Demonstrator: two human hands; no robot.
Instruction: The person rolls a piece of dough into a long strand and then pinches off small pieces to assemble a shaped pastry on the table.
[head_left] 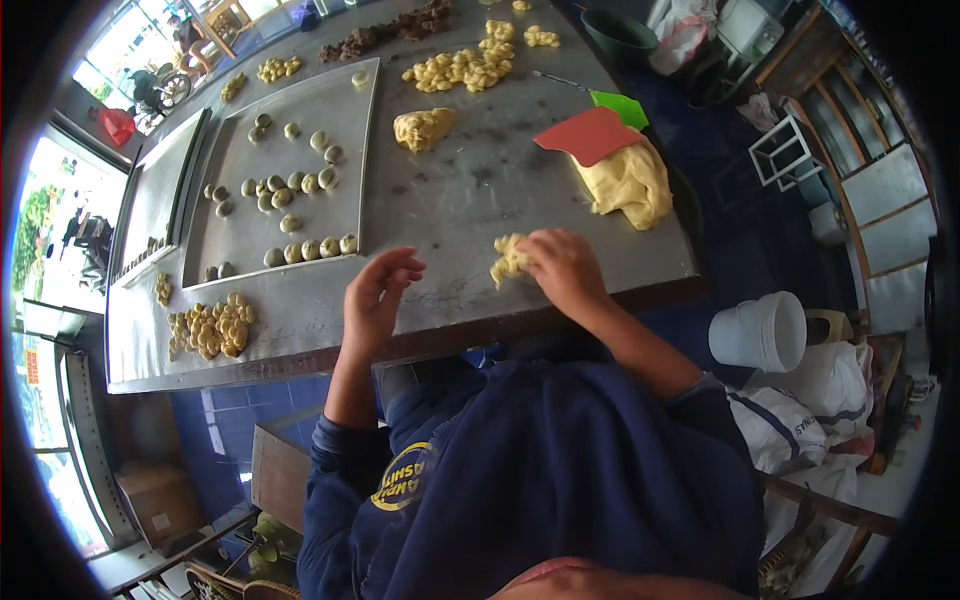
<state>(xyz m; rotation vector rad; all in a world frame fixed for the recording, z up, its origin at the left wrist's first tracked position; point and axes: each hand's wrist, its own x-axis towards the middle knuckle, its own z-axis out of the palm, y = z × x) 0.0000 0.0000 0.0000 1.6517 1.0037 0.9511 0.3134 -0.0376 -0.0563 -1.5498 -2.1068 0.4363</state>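
Observation:
My right hand [566, 270] is closed on a small cluster of yellow dough pieces [508, 259] at the table's near edge. My left hand [372, 300] hovers above the near edge, fingers loosely bent and apart, with nothing visible in it. Beyond my right hand lies a large lump of yellow dough [630, 187], partly covered by a flat red scraper [590, 136]. A smaller dough lump [424, 129] sits farther back. To the left, a metal tray [330, 100] carries several round greenish balls [300, 182].
The metal table [460, 200] holds more yellow dough pieces [465, 70], dark brown pieces [385, 32], and a dough pile [215, 328] at near left. A green scraper [622, 108] lies behind the red one. White buckets [758, 332] and sacks [800, 410] stand to the right.

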